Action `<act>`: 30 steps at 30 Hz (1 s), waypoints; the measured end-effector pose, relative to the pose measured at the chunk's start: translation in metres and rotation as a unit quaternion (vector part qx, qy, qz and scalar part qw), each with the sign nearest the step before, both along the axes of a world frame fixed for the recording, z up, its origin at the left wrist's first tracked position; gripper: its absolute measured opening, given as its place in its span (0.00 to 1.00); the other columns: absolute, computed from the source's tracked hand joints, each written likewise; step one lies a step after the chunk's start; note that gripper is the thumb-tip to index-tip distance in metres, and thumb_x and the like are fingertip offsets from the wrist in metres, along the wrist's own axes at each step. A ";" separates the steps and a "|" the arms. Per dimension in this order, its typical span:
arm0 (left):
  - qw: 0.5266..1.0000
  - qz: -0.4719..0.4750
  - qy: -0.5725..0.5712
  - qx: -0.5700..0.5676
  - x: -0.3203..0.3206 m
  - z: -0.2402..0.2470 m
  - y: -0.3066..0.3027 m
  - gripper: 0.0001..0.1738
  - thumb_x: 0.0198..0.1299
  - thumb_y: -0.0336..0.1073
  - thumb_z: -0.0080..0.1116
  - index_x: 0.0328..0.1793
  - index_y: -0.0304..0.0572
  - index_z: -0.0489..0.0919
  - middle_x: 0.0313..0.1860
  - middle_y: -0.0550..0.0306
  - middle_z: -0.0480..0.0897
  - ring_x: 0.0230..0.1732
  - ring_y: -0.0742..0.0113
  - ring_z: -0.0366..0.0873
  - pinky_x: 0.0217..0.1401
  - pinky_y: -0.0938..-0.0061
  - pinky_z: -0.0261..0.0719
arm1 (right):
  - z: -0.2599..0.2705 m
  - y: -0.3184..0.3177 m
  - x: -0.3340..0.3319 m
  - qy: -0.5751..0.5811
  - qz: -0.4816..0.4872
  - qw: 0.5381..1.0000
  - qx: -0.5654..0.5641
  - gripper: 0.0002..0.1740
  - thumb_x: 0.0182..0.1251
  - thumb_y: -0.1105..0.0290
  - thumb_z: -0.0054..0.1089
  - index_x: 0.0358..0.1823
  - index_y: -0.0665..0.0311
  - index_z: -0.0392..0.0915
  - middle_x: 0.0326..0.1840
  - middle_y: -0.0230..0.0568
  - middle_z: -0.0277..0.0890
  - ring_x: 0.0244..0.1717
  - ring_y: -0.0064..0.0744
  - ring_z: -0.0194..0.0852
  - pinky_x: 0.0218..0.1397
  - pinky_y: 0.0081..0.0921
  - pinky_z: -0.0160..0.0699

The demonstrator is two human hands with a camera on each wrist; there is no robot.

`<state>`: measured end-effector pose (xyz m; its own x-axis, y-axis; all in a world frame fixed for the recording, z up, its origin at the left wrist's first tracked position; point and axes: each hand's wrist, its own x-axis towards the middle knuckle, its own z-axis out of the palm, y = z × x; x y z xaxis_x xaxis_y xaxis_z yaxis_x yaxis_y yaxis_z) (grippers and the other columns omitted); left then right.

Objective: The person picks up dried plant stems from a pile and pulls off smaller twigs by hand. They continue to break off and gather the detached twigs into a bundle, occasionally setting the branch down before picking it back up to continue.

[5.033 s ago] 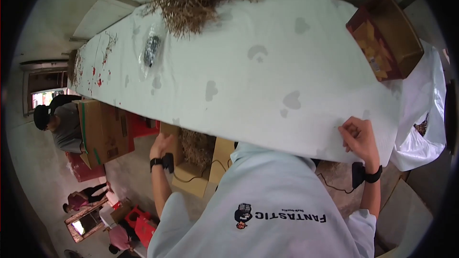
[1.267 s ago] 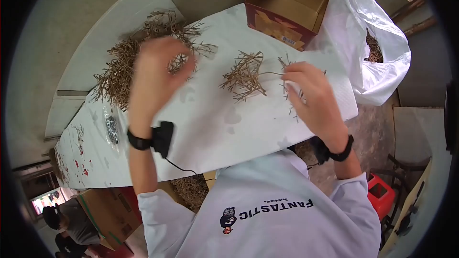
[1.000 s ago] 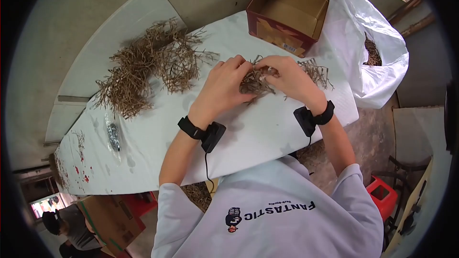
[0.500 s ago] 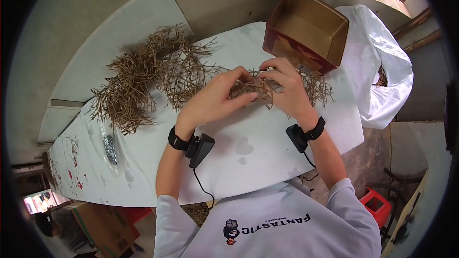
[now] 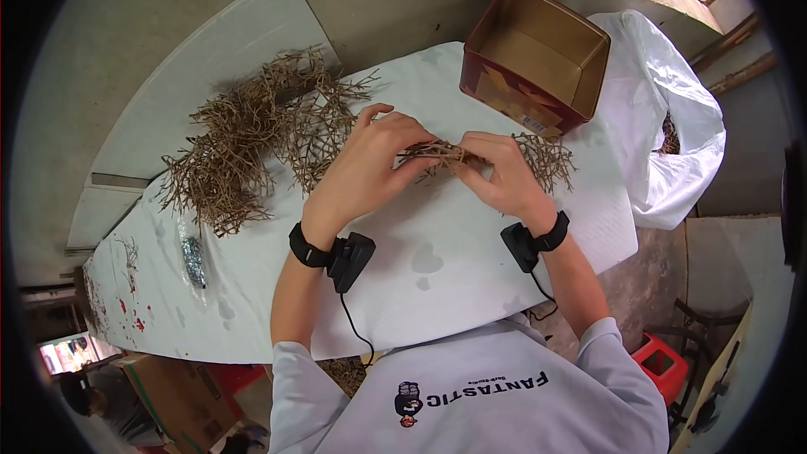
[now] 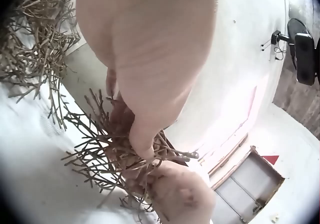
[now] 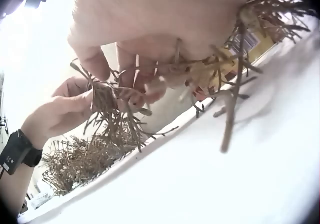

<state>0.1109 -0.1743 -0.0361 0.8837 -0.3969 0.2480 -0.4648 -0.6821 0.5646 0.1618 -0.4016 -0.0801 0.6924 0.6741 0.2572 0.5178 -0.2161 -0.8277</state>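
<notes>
Both hands hold a small bundle of thin brown twigs point(image 5: 439, 151) above the white-covered table. My left hand point(image 5: 366, 164) pinches its left part between thumb and fingers. Its right end is in my right hand point(image 5: 504, 175), fingers curled round the stems. In the left wrist view the left thumb presses on the twigs point(image 6: 120, 154), beside the other hand. The right wrist view shows twigs point(image 7: 112, 109) hanging between the two hands. More twigs point(image 5: 546, 161) stick out beyond the right hand. A large twig pile point(image 5: 244, 134) lies to the left.
An open red box with a gold inside point(image 5: 538, 42) stands at the back right of the table point(image 5: 471, 286). Right of it is a white plastic bag point(image 5: 664, 118). A clear-wrapped dark item point(image 5: 193, 261) lies at the left. A red stool point(image 5: 660, 366) stands on the floor.
Since half a second ago the bundle is held narrower and flatter between the hands. Earlier the hands were apart; they have come together over the twigs, and the view has shifted along the table.
</notes>
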 end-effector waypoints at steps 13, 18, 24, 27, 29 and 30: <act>0.986 -0.001 0.168 -0.008 -0.012 0.011 -0.019 0.14 0.57 0.33 0.70 0.48 0.37 0.85 0.41 0.48 0.87 0.43 0.52 0.84 0.53 0.66 0.80 | 0.008 -0.002 -0.004 0.098 0.003 0.995 -0.019 0.16 0.67 0.64 0.65 0.33 0.73 0.78 0.29 0.42 0.75 0.30 0.33 0.69 0.36 0.29 0.70; 0.971 -0.045 0.205 -0.115 -0.004 0.004 -0.009 0.15 0.58 0.35 0.71 0.48 0.34 0.83 0.40 0.50 0.88 0.41 0.58 0.86 0.48 0.69 0.82 | 0.016 -0.008 -0.006 0.125 0.034 0.991 -0.037 0.15 0.67 0.64 0.66 0.35 0.73 0.80 0.31 0.42 0.78 0.32 0.29 0.72 0.38 0.27 0.73; 0.952 -0.102 0.211 -0.198 -0.004 -0.004 -0.003 0.12 0.58 0.36 0.71 0.42 0.34 0.84 0.44 0.52 0.85 0.46 0.60 0.84 0.51 0.68 0.81 | 0.016 -0.010 -0.004 0.167 0.076 0.982 -0.035 0.15 0.67 0.66 0.65 0.44 0.73 0.81 0.31 0.37 0.79 0.34 0.21 0.72 0.40 0.22 0.73; 0.971 -0.087 0.155 -0.162 -0.004 -0.004 0.000 0.12 0.57 0.36 0.72 0.40 0.35 0.84 0.49 0.52 0.83 0.49 0.59 0.82 0.54 0.67 0.79 | 0.014 -0.010 -0.006 0.170 0.079 0.982 -0.013 0.15 0.66 0.67 0.65 0.46 0.73 0.81 0.31 0.34 0.78 0.34 0.18 0.71 0.40 0.21 0.73; 0.979 -0.079 0.122 -0.141 -0.003 -0.001 0.001 0.12 0.56 0.36 0.73 0.38 0.35 0.83 0.51 0.51 0.81 0.51 0.59 0.81 0.56 0.67 0.78 | 0.018 -0.008 -0.005 0.175 0.064 0.983 0.004 0.15 0.65 0.68 0.65 0.46 0.73 0.81 0.30 0.31 0.76 0.34 0.17 0.70 0.39 0.20 0.72; 0.981 -0.068 0.123 -0.134 -0.002 -0.002 0.001 0.12 0.56 0.36 0.73 0.38 0.35 0.83 0.52 0.51 0.81 0.51 0.59 0.81 0.56 0.66 0.78 | 0.018 -0.007 -0.005 0.172 0.064 0.983 0.005 0.15 0.65 0.68 0.65 0.46 0.73 0.81 0.30 0.31 0.76 0.34 0.17 0.70 0.39 0.20 0.72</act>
<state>0.1085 -0.1737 -0.0378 0.8728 -0.4659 0.1454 -0.3691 -0.4350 0.8213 0.1564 -0.4082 -0.0623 0.6484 0.7607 0.0292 0.2296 -0.1588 -0.9603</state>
